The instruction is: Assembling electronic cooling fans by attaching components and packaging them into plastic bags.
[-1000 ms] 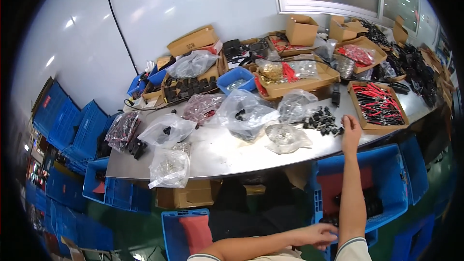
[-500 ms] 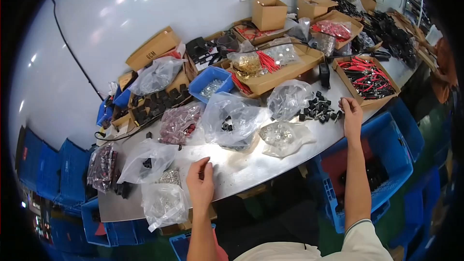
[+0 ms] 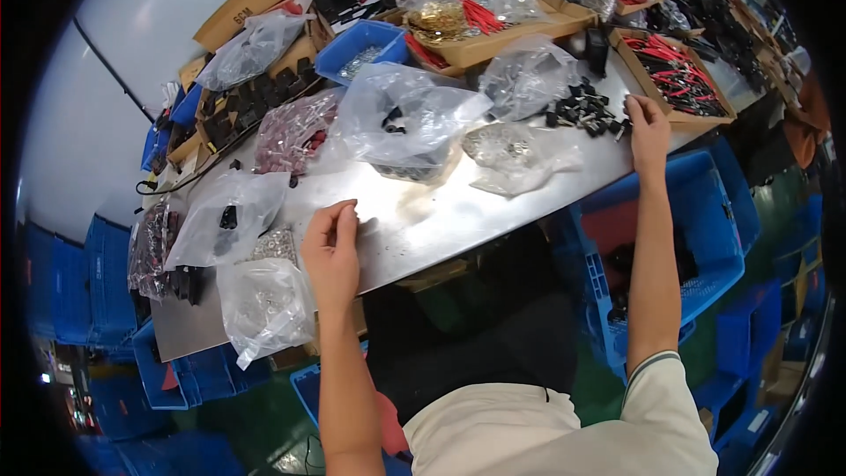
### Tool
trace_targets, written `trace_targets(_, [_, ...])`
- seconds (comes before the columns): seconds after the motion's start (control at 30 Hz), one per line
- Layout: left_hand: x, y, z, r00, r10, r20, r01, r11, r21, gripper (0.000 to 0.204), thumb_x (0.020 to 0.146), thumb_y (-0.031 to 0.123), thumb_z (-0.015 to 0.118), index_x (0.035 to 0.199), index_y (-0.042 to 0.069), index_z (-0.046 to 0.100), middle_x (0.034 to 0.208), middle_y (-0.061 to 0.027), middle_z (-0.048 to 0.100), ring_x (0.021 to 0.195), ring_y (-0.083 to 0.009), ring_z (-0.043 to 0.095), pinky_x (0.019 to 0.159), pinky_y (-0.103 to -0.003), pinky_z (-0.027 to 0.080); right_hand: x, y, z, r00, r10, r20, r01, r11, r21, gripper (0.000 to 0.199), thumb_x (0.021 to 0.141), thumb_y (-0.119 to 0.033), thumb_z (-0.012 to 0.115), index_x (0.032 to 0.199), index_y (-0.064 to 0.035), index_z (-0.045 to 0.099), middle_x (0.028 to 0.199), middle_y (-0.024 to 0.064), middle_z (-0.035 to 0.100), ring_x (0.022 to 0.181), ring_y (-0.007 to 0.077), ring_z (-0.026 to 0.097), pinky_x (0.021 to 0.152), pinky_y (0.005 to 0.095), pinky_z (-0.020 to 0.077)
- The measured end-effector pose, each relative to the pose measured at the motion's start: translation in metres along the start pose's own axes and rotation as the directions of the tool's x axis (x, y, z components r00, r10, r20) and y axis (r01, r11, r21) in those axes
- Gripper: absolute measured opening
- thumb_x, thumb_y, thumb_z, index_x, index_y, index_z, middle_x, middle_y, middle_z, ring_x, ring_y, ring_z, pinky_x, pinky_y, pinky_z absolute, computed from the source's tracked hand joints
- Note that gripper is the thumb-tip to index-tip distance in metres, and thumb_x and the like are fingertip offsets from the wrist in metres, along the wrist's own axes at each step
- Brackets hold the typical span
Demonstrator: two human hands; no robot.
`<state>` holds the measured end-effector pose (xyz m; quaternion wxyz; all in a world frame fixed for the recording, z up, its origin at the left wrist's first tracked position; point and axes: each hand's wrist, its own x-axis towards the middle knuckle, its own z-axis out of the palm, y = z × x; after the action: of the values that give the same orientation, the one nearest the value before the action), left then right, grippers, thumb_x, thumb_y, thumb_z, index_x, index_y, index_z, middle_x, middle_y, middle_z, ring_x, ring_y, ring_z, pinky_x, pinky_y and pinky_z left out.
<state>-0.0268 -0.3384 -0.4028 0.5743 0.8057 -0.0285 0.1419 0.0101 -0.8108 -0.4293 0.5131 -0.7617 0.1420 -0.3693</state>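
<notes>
While the small black-capped parts (image 3: pixel 582 108) are gathered in a loose heap toward the right of the steel tabletop (image 3: pixel 410 242), between a clear plastic bag (image 3: pixel 530 79) and the cardboard box of red and black leads (image 3: pixel 703 117), the right hand (image 3: pixel 650 130) is held just beside the heap's right-hand end; its fingers are curled in toward the thumb as for a pinch, though whether a part is gripped cannot be made out; the left hand (image 3: pixel 333 254) is held over the tabletop by its near edge, well apart from the heap and just beside the clear bag of small metal pieces (image 3: pixel 267 304), its fingers bent and the thumb brought near the index finger; whether anything is held there is likewise hidden; by their size beside the fingers, the black-capped parts may be judged light, with caps probably of stiff plastic and, where bright stems are glimpsed, ends of metal; little fragility is to be expected, but smooth caps could be slippery and, since the parts are jumbled at odd angles, neighbours might be dragged along; a hold would best be taken across the cap's sides, between thumb and index fingertip, the thin stem being kept free
</notes>
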Motion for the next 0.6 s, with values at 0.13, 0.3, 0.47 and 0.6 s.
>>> trace_targets(0.13, [-0.002,0.002,0.002,1.000,0.001,0.008,-0.001,0.999,-0.037,0.020,0.095,0.016,0.058,0.101,-0.001,0.066,0.083,-0.0012,0.061,0.078,-0.0079,0.055,0.074,-0.021,0.043,-0.004,-0.001,0.001,1.000,0.005,-0.004,-0.005,0.997,0.073,0.022,0.093,-0.017,0.060,0.101,0.0029,0.065,0.090,0.0053,0.067,0.085,0.0106,0.060,0.080,0.0237,0.0467])
trace_targets(0.3, [-0.006,0.005,0.010,1.000,-0.021,0.004,0.021,1.000,-0.014,0.021,0.094,0.017,0.058,0.101,-0.002,0.066,0.082,-0.0014,0.061,0.078,-0.0081,0.054,0.073,-0.021,0.043,-0.002,-0.004,-0.012,0.999,-0.020,-0.034,0.023,0.997,0.077,0.021,0.092,-0.017,0.061,0.098,0.0027,0.065,0.084,0.0033,0.065,0.080,0.0090,0.058,0.075,0.0228,0.0453])
trace_targets(0.47, [-0.011,0.009,0.007,1.000,0.008,-0.027,-0.007,0.999,0.045,0.023,0.095,0.017,0.058,0.099,-0.003,0.066,0.082,-0.0017,0.061,0.077,-0.0085,0.054,0.072,-0.021,0.044,-0.011,-0.001,-0.003,0.998,0.010,-0.063,0.001,0.986,0.167,0.017,0.091,-0.014,0.061,0.095,0.0023,0.065,0.081,0.0020,0.063,0.076,0.0080,0.057,0.072,0.0219,0.0448])
trace_targets(0.6, [-0.016,0.007,0.009,1.000,0.020,0.005,-0.021,0.997,0.072,0.020,0.094,0.016,0.058,0.099,-0.002,0.066,0.083,-0.0017,0.061,0.077,-0.0086,0.055,0.071,-0.022,0.044,-0.010,0.002,-0.007,0.996,0.037,-0.084,-0.020,0.980,0.200,0.016,0.091,-0.012,0.061,0.095,0.0024,0.064,0.082,0.0018,0.063,0.077,0.0077,0.057,0.072,0.0216,0.0450])
